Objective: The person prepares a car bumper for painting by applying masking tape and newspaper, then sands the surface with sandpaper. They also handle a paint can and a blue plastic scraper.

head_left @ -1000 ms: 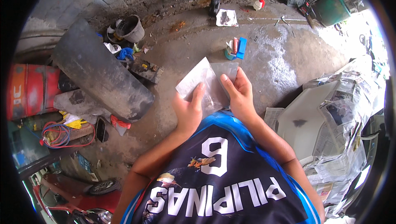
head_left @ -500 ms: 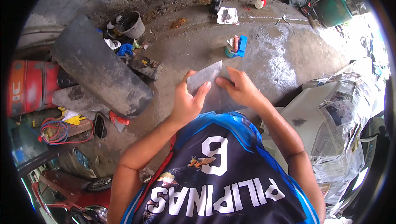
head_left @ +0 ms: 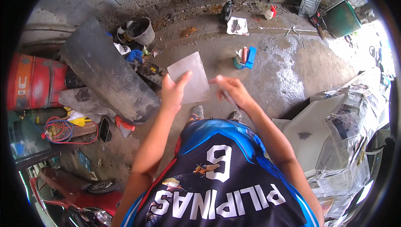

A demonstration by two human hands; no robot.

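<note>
My left hand (head_left: 172, 91) grips a flat grey sheet (head_left: 195, 78) that looks like sandpaper, thumb on top and fingers underneath. The sheet is nearly square and tilted above the floor. Just to its right is my right hand (head_left: 232, 90), somewhat blurred, fingers curled, index fingertip at the sheet's right edge. A thin pale strip (head_left: 228, 97) shows below those fingers, like a second grey sheet seen edge-on. Beyond the hands, a small tub (head_left: 238, 63) stands on the floor with a blue block (head_left: 250, 58) and a reddish-brown roll in it.
A dark curved panel (head_left: 106, 68) leans at left beside a red drum (head_left: 35, 81) and coiled hoses (head_left: 69, 130). Buckets (head_left: 141, 31) stand near the wall. At right is a pale car body (head_left: 311, 122) covered in newspaper (head_left: 351, 126). A green bin (head_left: 342, 20) stands far right.
My hands have moved apart. The left has gone left with the grey sheet, now turned flatter to view. My right hand has come away from it, and my shoes have come into view.
</note>
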